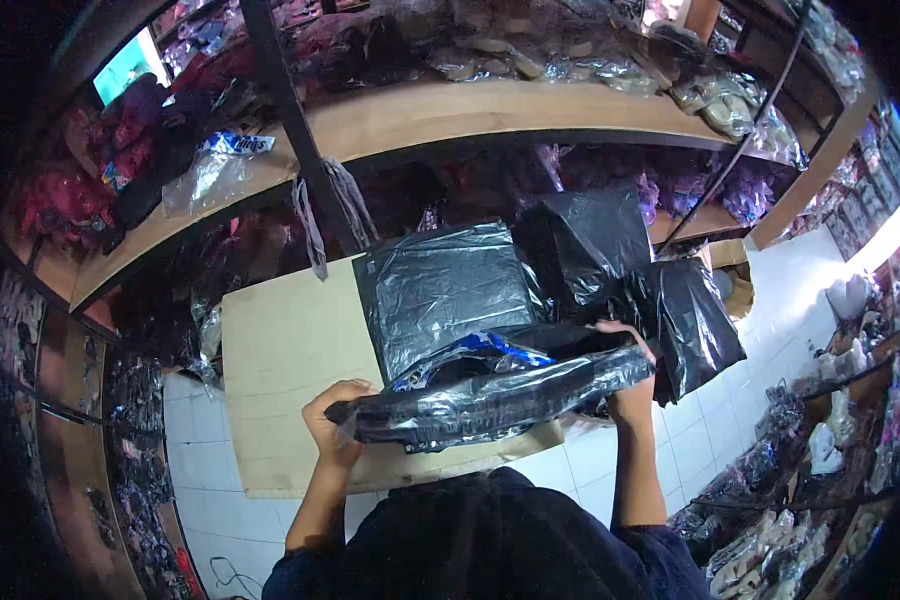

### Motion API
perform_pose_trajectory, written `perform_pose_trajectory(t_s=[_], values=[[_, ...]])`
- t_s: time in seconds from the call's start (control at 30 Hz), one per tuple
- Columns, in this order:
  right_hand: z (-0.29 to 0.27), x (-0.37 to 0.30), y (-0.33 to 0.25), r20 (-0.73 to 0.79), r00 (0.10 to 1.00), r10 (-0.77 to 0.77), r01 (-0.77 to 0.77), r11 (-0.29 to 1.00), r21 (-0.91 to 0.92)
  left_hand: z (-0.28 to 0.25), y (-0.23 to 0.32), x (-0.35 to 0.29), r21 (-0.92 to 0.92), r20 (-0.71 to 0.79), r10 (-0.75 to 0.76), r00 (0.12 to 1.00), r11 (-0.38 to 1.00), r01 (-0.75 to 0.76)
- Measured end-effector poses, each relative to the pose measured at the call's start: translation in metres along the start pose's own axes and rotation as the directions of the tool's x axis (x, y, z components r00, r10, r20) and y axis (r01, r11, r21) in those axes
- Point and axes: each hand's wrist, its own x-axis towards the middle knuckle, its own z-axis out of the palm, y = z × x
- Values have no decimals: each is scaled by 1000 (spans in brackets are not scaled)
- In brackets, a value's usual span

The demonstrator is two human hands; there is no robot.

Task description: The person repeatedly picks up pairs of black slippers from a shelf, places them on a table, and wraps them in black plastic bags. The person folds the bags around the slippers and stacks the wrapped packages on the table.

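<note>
Between my two hands is a black plastic bag (500, 398), its mouth spread wide and its near side facing me. Inside the opening shows blue and white plastic packaging (510, 348); the rest of the contents is hidden. My left hand (336, 415) grips the bag's left end, fingers closed on the plastic. At the right end my right hand (632, 390) is closed round the edge, one finger laid over the rim. Just beyond the bag lies a flat, square black plastic-wrapped bundle (450, 285), resting on a tan cardboard sheet (295, 345).
More black-wrapped bundles (602, 235) sit to the right, one black package (698, 325) above the white tiled floor (195, 430). A small cardboard box (737, 280) stands behind it. A wooden shelf (450, 110) with bagged goods crosses the far side, its dark post (288, 100) rising left of centre.
</note>
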Motion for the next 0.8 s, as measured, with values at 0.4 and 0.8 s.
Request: perform_pose_trajectory(t_s=[0.4, 0.8], values=[[45, 17, -27, -116, 991, 69, 1, 853, 522, -24, 18, 32, 119, -168, 147, 975, 985, -128], [54, 15, -25, 24, 992, 124, -124, 925, 358, -45, 28, 24, 7, -222, -226, 948, 972, 234]])
